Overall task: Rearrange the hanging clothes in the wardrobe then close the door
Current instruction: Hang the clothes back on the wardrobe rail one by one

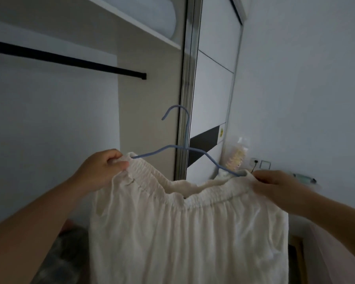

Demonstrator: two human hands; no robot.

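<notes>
Rehanging step: left hand and right hand each pinch the white skirt waistband, stretched over a blue hanger; rail, at 10 o'clock, awaits the hook.

Both hands, left hand and right hand, grip a white skirt on a blue hanger.

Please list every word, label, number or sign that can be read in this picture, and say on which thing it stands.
No text can be read.
Yellow sticker on the sliding wardrobe door: too small and blurred to read.
Hanging clear bag by the wall: pale pattern only, no legible print.
White garment and blue hanger: no label visible.
</notes>
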